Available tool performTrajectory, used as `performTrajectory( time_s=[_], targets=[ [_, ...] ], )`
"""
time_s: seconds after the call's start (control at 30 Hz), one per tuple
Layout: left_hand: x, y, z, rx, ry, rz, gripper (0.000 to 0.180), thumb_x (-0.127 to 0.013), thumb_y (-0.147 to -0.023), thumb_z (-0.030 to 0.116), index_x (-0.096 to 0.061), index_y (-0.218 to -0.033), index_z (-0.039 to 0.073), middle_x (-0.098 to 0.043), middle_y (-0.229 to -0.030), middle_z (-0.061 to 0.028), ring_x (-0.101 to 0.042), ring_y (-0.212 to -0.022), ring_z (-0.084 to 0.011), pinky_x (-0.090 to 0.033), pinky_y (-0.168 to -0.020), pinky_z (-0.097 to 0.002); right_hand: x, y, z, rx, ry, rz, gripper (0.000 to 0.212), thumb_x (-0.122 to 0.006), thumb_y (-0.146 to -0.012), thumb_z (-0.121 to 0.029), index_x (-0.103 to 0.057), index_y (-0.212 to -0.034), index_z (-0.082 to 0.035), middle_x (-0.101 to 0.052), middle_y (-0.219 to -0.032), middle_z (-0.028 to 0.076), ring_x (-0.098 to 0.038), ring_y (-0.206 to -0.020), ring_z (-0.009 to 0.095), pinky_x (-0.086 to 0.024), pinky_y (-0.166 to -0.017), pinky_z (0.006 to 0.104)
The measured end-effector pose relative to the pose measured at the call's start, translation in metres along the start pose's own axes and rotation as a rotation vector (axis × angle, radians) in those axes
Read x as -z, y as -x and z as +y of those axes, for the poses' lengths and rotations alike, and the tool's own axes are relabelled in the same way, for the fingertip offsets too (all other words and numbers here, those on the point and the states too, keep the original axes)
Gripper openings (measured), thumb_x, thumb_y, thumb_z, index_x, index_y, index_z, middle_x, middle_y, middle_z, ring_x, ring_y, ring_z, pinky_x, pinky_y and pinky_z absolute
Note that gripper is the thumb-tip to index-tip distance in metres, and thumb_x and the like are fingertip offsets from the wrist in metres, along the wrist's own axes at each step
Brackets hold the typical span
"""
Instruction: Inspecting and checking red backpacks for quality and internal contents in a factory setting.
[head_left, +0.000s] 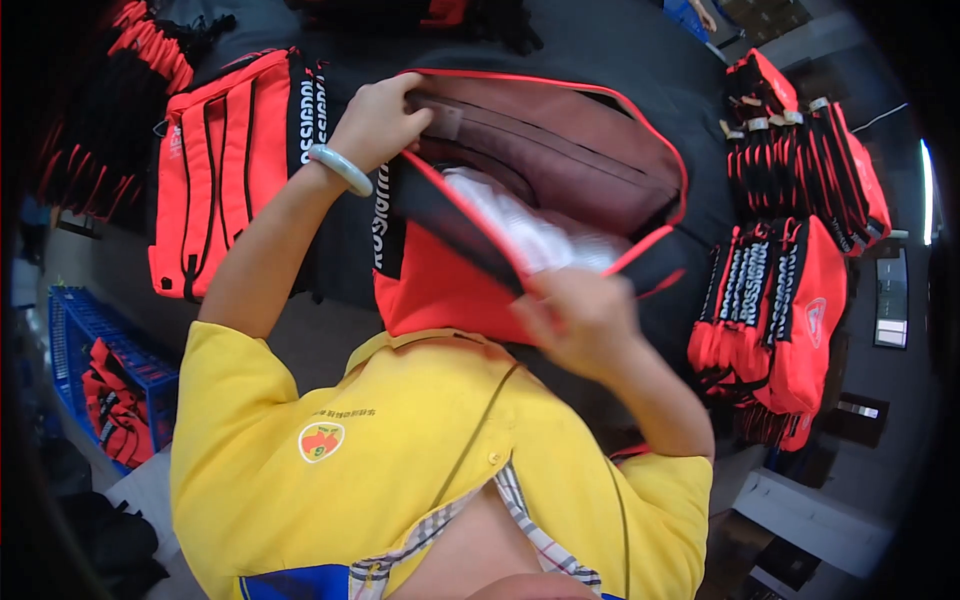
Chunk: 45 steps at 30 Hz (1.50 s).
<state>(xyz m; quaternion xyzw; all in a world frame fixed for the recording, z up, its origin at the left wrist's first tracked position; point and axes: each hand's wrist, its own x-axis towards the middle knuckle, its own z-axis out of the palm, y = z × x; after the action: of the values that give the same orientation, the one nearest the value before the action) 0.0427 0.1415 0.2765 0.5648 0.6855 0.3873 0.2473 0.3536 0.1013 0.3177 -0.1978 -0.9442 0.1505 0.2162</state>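
Observation:
A red and black bag (440, 285) lies in front of me, its zipped mouth gaping wide. Inside show a dull reddish lining with a seamed panel and a white crumpled filling (545, 240), perhaps paper or plastic. My left hand (380, 122), with a pale bangle at the wrist, is closed on the bag's rim at the upper left corner of the opening. Smeared a little by motion, my right hand (582, 318) is closed on the near rim, where the red-edged black flap slants down. Its fingertips are partly hidden.
Another red and black bag (222, 170) with straps lies to the left on the dark table (345, 270). More bags are piled at the far left (100, 130) and stacked along the right (770, 310). A blue crate (110, 335) holding red items stands at lower left.

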Motion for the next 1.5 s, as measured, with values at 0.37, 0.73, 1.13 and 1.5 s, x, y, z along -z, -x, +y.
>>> performTrajectory(
  time_s=[0.37,0.73,1.13,1.5],
  targets=[
    [-0.084,0.046,-0.071,-0.082,-0.223,0.336,0.043,-0.07,-0.081,0.025,-0.064,-0.122,0.016,-0.054,-0.117,-0.0143,-0.051,-0.112,-0.0333,-0.042,-0.098,-0.0379,-0.063,0.045,0.005,-0.259,-0.124,-0.169,0.06,-0.064,-0.074,0.002,-0.055,-0.132,-0.012,-0.06,-0.086,0.012,-0.059,-0.072,0.029,-0.047,-0.065,0.0386],
    [-0.071,0.014,-0.038,0.124,0.785,-0.309,0.051,-0.046,-0.07,-0.007,-0.059,-0.118,-0.002,-0.065,-0.103,-0.005,-0.059,-0.083,-0.0088,-0.046,-0.073,-0.0194,-0.059,0.063,-0.01,-0.652,-0.505,-0.321,0.012,-0.067,-0.083,-0.014,-0.064,-0.087,-0.003,-0.063,-0.074,0.012,-0.062,-0.068,0.025,-0.047,-0.063,0.0344],
    [-0.093,0.073,0.005,0.015,0.74,-0.492,0.052,-0.046,-0.073,-0.001,-0.056,-0.124,-0.003,-0.061,-0.095,0.0009,-0.048,-0.07,-0.0028,-0.039,-0.061,-0.0164,-0.086,0.095,0.013,-0.761,-0.704,0.178,0.012,-0.064,-0.087,-0.007,-0.063,-0.098,-0.002,-0.063,-0.085,0.004,-0.061,-0.081,0.012,-0.048,-0.074,0.0259],
    [-0.076,0.097,0.034,0.075,0.952,-0.602,0.082,-0.043,-0.062,0.005,-0.038,-0.144,-0.004,-0.046,-0.142,-0.0127,-0.045,-0.128,-0.0158,-0.032,-0.108,-0.026,-0.026,0.01,0.045,-0.759,-0.93,0.589,0.031,-0.057,-0.095,-0.011,-0.047,-0.123,-0.002,-0.068,-0.086,0.012,-0.064,-0.069,0.011,-0.048,-0.059,0.0212]
  ],
)
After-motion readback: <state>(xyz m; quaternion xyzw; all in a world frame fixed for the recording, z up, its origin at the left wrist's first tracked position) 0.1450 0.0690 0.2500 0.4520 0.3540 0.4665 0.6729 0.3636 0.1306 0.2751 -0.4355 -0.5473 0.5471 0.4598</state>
